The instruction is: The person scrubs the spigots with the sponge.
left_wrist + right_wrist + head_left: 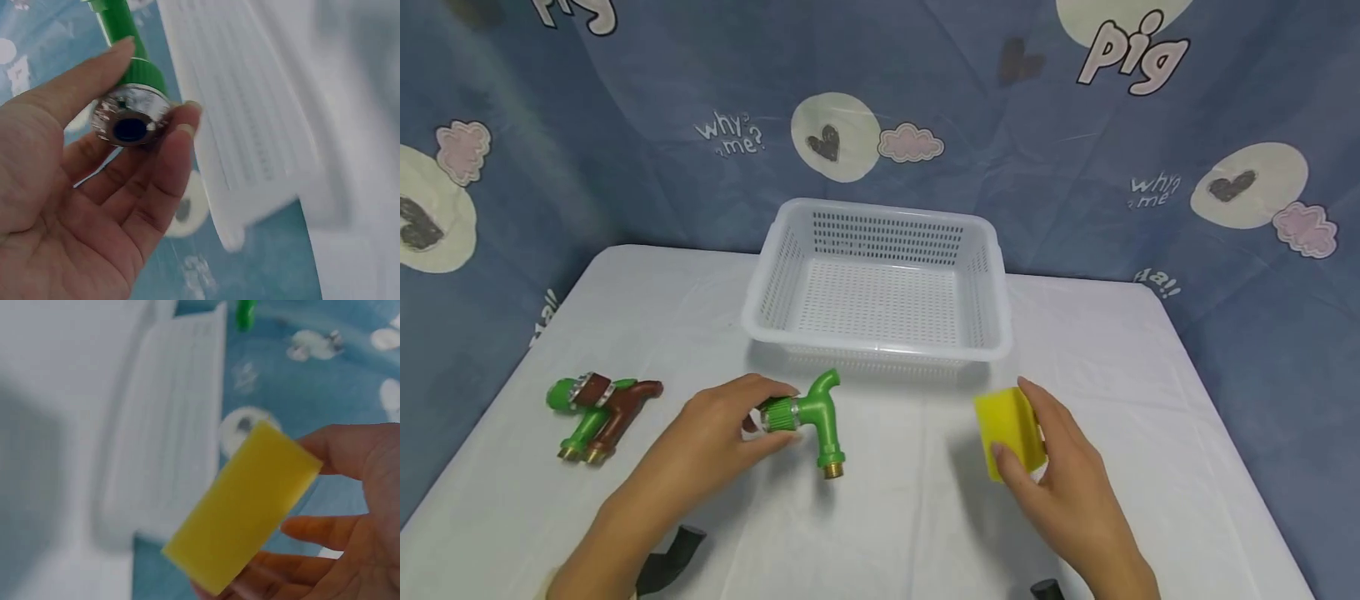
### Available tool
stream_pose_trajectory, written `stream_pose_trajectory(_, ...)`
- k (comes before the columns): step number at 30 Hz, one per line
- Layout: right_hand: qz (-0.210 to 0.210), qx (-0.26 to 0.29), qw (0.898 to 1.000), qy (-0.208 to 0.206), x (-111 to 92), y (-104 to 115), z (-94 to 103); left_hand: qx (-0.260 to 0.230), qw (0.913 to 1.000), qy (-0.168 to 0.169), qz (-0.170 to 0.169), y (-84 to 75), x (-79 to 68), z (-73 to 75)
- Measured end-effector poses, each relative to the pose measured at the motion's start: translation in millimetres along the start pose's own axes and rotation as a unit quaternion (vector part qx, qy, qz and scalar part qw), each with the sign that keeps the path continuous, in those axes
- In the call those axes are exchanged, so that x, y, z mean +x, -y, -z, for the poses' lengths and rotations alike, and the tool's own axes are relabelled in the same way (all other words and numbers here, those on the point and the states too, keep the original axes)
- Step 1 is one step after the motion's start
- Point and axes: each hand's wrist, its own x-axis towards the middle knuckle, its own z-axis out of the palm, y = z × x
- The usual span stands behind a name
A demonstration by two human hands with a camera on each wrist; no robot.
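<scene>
My left hand (730, 425) pinches a green faucet (822, 414) by its ribbed end, thumb on one side and fingers on the other. Its curved spout points up and its brass-tipped inlet points down in the head view. The left wrist view shows the silvery collar and dark round opening of the faucet (130, 122) between the fingertips. On the right, my right hand (1067, 483) grips a yellow sponge (1009, 429) between thumb and fingers. In the right wrist view the sponge (244, 509) shows its broad face, with fingers behind it.
A white perforated basket (880, 346) stands at the back middle of the white-covered table (1075, 333). At the left lie more faucets, one green (583, 433) and one brown (625, 417), side by side. A blue printed cloth (925, 75) hangs behind.
</scene>
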Motion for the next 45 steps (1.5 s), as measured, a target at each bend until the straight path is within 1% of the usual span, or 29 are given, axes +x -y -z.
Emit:
stream_pose_trajectory(3, 0.068, 0.039, 0.997, -0.02, 3.9, 21.3, -4.2, -0.027, 0.9995, 0.002, -0.015, -15.6, 0.9, -5.5)
stream_pose_trajectory(5, 0.125, 0.058, 0.99, -0.026, 5.7, 33.5, -8.4, -0.039, 0.999, 0.001, -0.018, -23.1, 0.2, -8.4)
stream_pose_trajectory(8, 0.219, 0.076, 0.972, -0.028, 7.2, 47.2, -16.8, -0.054, 0.998, -0.004, -0.032, -30.7, -2.2, -11.9)
stream_pose_trajectory(11, 0.302, 0.074, 0.95, -0.022, 7.1, 55.3, -27.2, -0.071, 0.9956, -0.004, -0.062, -34.9, -5.3, -15.2)
stream_pose_trajectory(12, 0.318, 0.071, 0.945, -0.017, 6.6, 56.3, -30.3, -0.075, 0.9945, -0.004, -0.072, -35.8, -6.3, -16.2)
stream_pose_trajectory(14, 0.337, 0.059, 0.939, -0.01, 6.3, 55.4, -35.5, -0.082, 0.9928, 0.0, -0.087, -36.8, -7.7, -18.1)
stream_pose_trajectory(15, 0.338, 0.053, 0.94, -0.01, 6.4, 53.3, -37.4, -0.086, 0.9919, 0.001, -0.094, -36.8, -8.1, -19.1)
stream_pose_trajectory(16, 0.33, 0.044, 0.943, -0.008, 6.9, 50.5, -38.4, -0.088, 0.991, 0.001, -0.101, -36.3, -8.1, -20.3)
stream_pose_trajectory(18, 0.298, 0.023, 0.954, -0.009, 7.8, 43.4, -39.0, -0.091, 0.9901, 0.002, -0.107, -35.6, -8.0, -22.4)
stream_pose_trajectory(21, 0.249, -0.006, 0.968, -0.02, 8.3, 34.9, -36.2, -0.095, 0.9884, 0.006, -0.118, -35.4, -7.5, -24.8)
stream_pose_trajectory(23, 0.231, -0.006, 0.973, -0.028, 7.5, 33.9, -33.0, -0.091, 0.988, 0.004, -0.124, -36.5, -7.3, -25.4)
stream_pose_trajectory(24, 0.231, 0.001, 0.972, -0.027, 6.8, 34.8, -31.4, -0.089, 0.9876, 0.001, -0.13, -37.0, -6.8, -25.7)
stream_pose_trajectory(25, 0.24, 0.01, 0.97, -0.026, 5.9, 36.5, -30.1, -0.088, 0.9872, 0.001, -0.133, -37.6, -6.4, -25.9)
stream_pose_trajectory(28, 0.281, 0.035, 0.959, -0.003, 3.3, 43.1, -29.7, -0.098, 0.9844, 0.002, -0.146, -38.3, -5.2, -26.7)
stream_pose_trajectory(30, 0.3, 0.039, 0.953, 0.012, 3.2, 45.5, -31.4, -0.108, 0.982, 0.003, -0.155, -38.1, -4.9, -27.6)
stream_pose_trajectory(31, 0.301, 0.037, 0.953, 0.013, 3.5, 45.5, -32.5, -0.114, 0.9805, 0.005, -0.16, -37.9, -5.2, -27.9)
stream_pose_trajectory(34, 0.272, 0.015, 0.962, -0.002, 6.3, 40.7, -34.9, -0.12, 0.9778, 0.0, -0.172, -36.9, -6.2, -28.3)
stream_pose_trajectory(36, 0.25, 0.006, 0.968, -0.02, 7.9, 35.7, -35.0, -0.119, 0.978, -0.001, -0.171, -36.6, -7.0, -28.2)
stream_pose_trajectory(38, 0.241, 0.0, 0.97, -0.036, 8.9, 31.7, -34.0, -0.116, 0.9794, -0.003, -0.165, -36.3, -7.6, -27.8)
stream_pose_trajectory(40, 0.24, 0.008, 0.97, -0.045, 8.9, 30.2, -31.5, -0.113, 0.9809, -0.004, -0.158, -35.8, -7.8, -27.1)
stream_pose_trajectory(42, 0.241, 0.022, 0.969, -0.043, 7.4, 31.5, -28.7, -0.112, 0.9815, -0.006, -0.156, -35.2, -7.8, -26.3)
stream_pose_trajectory(43, 0.246, 0.032, 0.968, -0.038, 6.2, 32.9, -27.6, -0.112, 0.9817, -0.006, -0.154, -35.0, -7.8, -26.0)
stream_pose_trajectory(45, 0.27, 0.052, 0.961, -0.029, 3.7, 37.1, -27.3, -0.114, 0.9814, -0.005, -0.154, -34.9, -7.7, -25.6)
